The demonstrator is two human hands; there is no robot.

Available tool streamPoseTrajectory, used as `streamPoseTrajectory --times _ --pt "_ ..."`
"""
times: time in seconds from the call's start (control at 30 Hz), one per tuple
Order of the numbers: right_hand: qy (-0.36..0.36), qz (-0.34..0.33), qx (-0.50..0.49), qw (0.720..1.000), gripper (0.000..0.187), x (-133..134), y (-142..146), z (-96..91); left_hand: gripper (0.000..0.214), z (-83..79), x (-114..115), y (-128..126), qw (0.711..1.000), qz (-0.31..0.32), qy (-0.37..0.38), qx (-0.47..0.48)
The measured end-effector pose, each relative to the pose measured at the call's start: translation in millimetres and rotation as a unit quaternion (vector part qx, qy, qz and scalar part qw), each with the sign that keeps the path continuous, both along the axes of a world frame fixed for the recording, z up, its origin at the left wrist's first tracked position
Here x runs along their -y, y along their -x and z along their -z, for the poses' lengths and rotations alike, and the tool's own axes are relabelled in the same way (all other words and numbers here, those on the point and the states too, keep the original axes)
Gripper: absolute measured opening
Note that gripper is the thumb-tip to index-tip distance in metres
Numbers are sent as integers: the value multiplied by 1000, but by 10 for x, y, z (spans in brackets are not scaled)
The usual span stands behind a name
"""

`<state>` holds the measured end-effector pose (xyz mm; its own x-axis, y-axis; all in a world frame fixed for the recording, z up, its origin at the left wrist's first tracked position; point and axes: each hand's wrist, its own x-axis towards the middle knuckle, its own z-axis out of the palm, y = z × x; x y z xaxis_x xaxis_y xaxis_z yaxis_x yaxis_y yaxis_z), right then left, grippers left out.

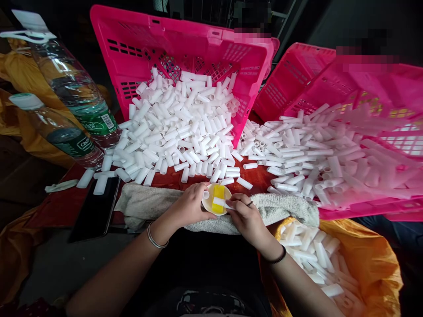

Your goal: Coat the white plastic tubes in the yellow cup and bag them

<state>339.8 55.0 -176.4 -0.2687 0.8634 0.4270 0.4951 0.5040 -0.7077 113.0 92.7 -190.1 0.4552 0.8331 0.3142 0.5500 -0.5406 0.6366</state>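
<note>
A small cream-coloured dish (pixel 204 206) with a yellow block (pixel 217 192) in it sits between my hands. My left hand (pixel 190 204) curves around its left side. A short white plastic tube (pixel 205 194) shows its round end at my left fingertips. I cannot tell whether those fingers also grip the dish. My right hand (pixel 245 215) pinches another white tube (pixel 219 202), whose far end lies over the yellow block. A rolled grey towel (pixel 145 200) lies beneath and behind my hands, along the front of the red tabletop (pixel 167 177).
A tipped pink crate (pixel 185 26) spills many white tubes (pixel 178 119). More tubes (pixel 294 149) spread from the pink crate (pixel 291 61) at right. An orange sack (pixel 373 255) of tubes stands front right. Two water bottles (pixel 71 75) (pixel 56 127) and a black phone (pixel 95 211) are left.
</note>
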Motion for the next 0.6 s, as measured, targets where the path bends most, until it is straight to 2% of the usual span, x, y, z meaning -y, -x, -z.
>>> streamPoseTrajectory --times 0.13,0.17,0.3,0.33,0.47,0.5,0.6 --pt "88 21 -45 995 19 5 -13 14 91 -27 0 -3 1000 -2 13 7" --pt "86 28 -37 995 19 8 -12 18 91 -28 1 -2 1000 -3 14 9" --pt "0 19 3 1000 12 28 1 12 86 -17 6 4 1000 6 -4 15" --pt "3 14 -4 1000 12 33 4 6 86 -15 7 5 1000 7 -7 16" --pt "93 31 -38 994 17 61 14 -15 86 -14 9 7 1000 5 -6 17" --pt "89 38 -30 995 16 73 21 -18 87 -15 10 6 1000 5 -4 17" --pt "14 40 9 999 11 118 57 -20 89 -11 12 8 1000 2 -2 18"
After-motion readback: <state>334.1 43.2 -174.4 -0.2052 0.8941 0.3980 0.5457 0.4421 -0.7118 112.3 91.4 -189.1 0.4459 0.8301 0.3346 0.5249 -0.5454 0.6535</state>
